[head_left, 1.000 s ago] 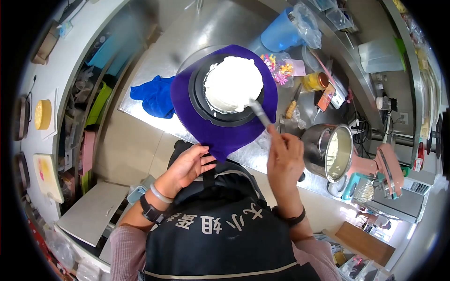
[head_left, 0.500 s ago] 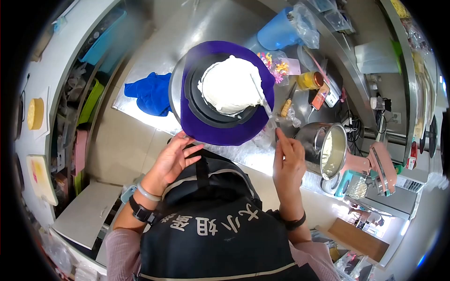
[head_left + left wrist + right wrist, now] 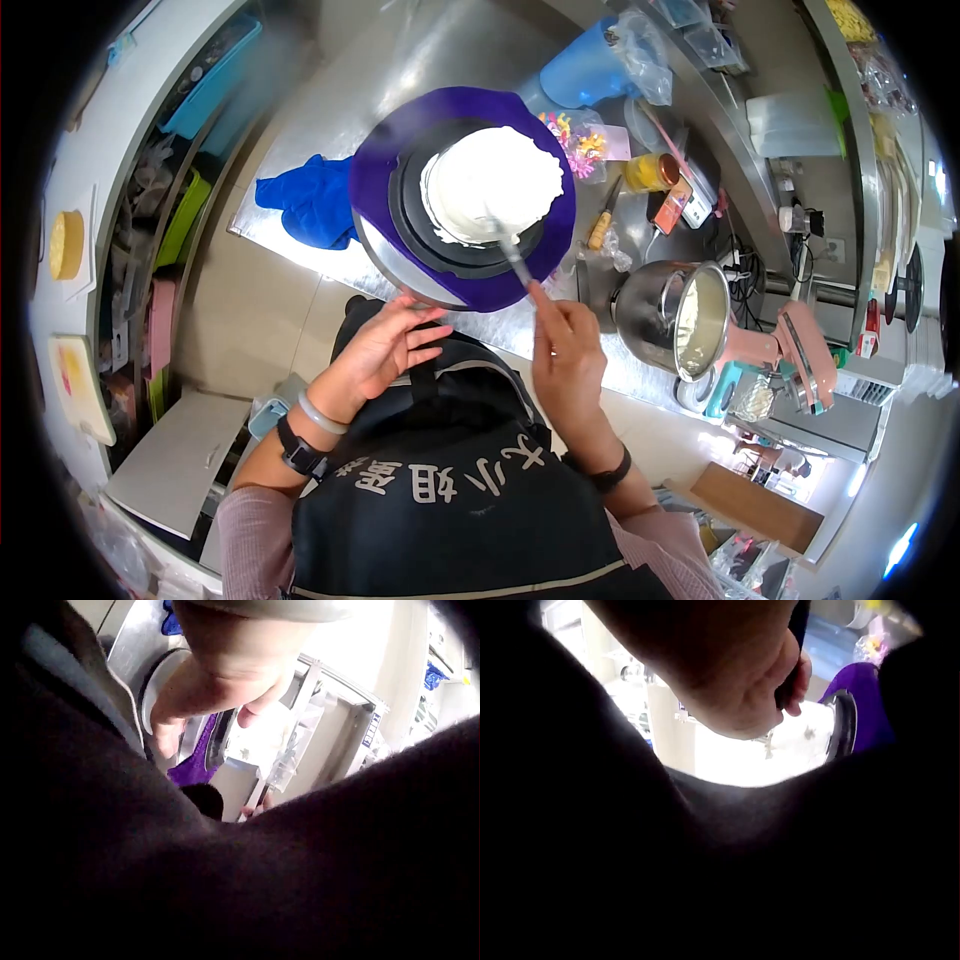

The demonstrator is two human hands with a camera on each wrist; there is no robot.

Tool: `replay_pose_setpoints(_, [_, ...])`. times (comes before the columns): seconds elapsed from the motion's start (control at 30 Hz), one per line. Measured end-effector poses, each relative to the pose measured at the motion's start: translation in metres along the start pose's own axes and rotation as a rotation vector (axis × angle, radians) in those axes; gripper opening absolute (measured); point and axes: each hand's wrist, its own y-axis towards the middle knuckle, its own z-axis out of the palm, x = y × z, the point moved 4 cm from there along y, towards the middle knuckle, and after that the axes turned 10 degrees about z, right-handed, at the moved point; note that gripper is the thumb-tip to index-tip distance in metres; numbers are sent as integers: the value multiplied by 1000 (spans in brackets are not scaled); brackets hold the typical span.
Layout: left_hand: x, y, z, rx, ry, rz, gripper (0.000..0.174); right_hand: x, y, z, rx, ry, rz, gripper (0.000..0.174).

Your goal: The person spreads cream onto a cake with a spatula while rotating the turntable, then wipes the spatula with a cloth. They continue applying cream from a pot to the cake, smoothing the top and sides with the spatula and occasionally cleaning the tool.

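A cake covered in white cream stands on a black round base over a purple mat, on a round metal turntable. My right hand grips a spatula, its blade against the near side of the cream. In the right wrist view the fingers of my right hand curl round a dark handle. My left hand is at the turntable's near edge, fingers loosely spread; the left wrist view shows this hand beside the purple mat.
A blue cloth lies left of the turntable. To the right are a blue pitcher, a jar, a knife with a wooden handle, and a steel bowl with cream beside a pink mixer.
The purple mat has turned, its pointed corner leaving my left hand. My right hand has moved left, bringing the spatula from the cake's right side to its near side.
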Motion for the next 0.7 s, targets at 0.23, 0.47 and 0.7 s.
replay_pose_setpoints(0.23, [-8, 3, -17, -41, -40, 73, 33, -29, 6, -11, -84, -56, 94, 37])
replay_pose_setpoints(0.47, [-9, 11, -23, 48, -72, 82, 34, -13, 40, -34, -24, -10, -138, 34])
replay_pose_setpoints(0.7, [-9, 13, -27, 38, -70, 84, 42, 27, 149, -96, 188, -425, -587, 32])
